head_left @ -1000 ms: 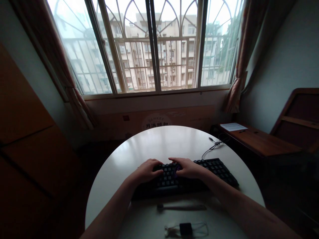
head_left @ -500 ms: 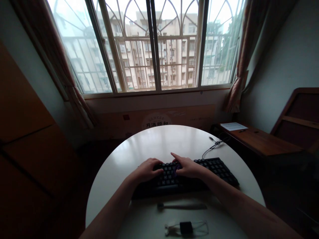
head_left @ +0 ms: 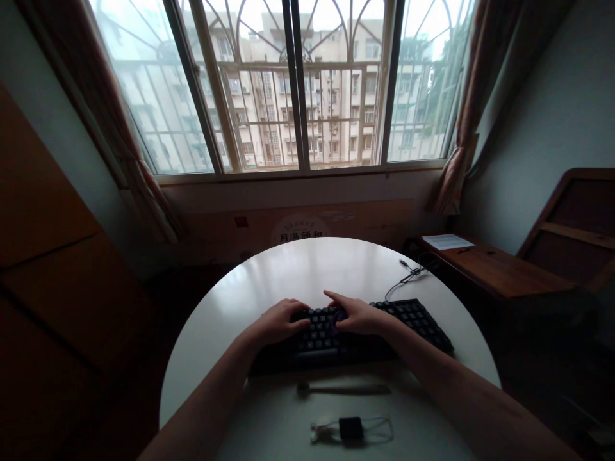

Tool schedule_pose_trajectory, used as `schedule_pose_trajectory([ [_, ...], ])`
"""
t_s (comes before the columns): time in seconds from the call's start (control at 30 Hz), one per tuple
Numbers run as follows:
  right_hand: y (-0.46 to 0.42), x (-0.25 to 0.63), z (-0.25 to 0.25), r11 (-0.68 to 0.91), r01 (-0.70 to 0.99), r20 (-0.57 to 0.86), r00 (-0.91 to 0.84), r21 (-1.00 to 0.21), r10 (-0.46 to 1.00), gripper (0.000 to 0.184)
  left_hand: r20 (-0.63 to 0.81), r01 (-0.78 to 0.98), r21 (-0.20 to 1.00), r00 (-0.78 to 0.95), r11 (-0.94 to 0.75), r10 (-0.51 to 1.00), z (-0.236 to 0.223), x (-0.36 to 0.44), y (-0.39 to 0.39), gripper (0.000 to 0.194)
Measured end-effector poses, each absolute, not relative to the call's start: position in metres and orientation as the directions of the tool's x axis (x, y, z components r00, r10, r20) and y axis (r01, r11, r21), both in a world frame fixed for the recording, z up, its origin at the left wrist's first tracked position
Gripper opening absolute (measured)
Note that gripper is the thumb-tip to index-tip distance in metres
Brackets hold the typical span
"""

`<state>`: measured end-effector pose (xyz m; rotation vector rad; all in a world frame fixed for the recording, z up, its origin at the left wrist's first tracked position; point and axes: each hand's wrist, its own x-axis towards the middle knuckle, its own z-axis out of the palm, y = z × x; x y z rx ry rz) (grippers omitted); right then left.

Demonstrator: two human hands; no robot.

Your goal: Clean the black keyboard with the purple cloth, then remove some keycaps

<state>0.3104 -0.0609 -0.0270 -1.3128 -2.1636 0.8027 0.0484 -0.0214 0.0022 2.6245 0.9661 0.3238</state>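
Observation:
A black keyboard point(head_left: 317, 356) lies on the round white table. On its left part rests my left hand point(head_left: 281, 322), fingers at the back edge and thumb over the keys, gripping it. My right hand point(head_left: 358, 315) is over the middle keys, index finger stretched out forward. Between its thumb and other fingers is a soft-looking purple lump point(head_left: 337, 319), pressed against the keys and partly hidden; its exact kind is unclear. In front of the keyboard lies a slim brush point(head_left: 346, 388) with a dark head. Nearer still is a wire keycap puller point(head_left: 350, 428) with a black middle.
The keyboard's cable point(head_left: 408, 276) lies bundled at the back right of the white table point(head_left: 202, 358). A low wooden table point(head_left: 504, 269) with a paper sheet point(head_left: 446, 241) stands to the right, beside a wooden chair point(head_left: 571, 224). A barred window is ahead.
The view has shifted a little, so the table and everything on it sit slightly higher and further left. Both hands keep nearly the same places on the keyboard.

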Motion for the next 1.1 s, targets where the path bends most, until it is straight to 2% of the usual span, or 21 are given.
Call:
schedule_pose_trajectory([
  [0.23, -0.063, 0.304, -0.026, 0.375, 0.645, 0.149, -0.378, -0.666, 0.914, 0.083, 0.090, 0.586, 0.393, 0.742, -0.708, 0.664, 0.005, 0.048, -0.024, 0.038],
  [0.43, -0.061, 0.309, -0.027, 0.370, 0.624, 0.112, -0.413, -0.688, 0.904, 0.087, 0.090, 0.593, 0.387, 0.737, -0.706, 0.670, 0.005, 0.049, -0.024, 0.039],
  [0.63, -0.062, 0.309, -0.029, 0.380, 0.606, 0.146, -0.399, -0.699, 0.905, 0.083, 0.091, 0.599, 0.381, 0.734, -0.705, 0.673, 0.005, 0.050, -0.024, 0.039],
  [1.1, -0.063, 0.314, -0.019, 0.348, 0.514, 0.078, -0.475, -0.784, 0.877, 0.078, 0.094, 0.593, 0.387, 0.737, -0.706, 0.670, 0.004, 0.048, -0.024, 0.038],
])
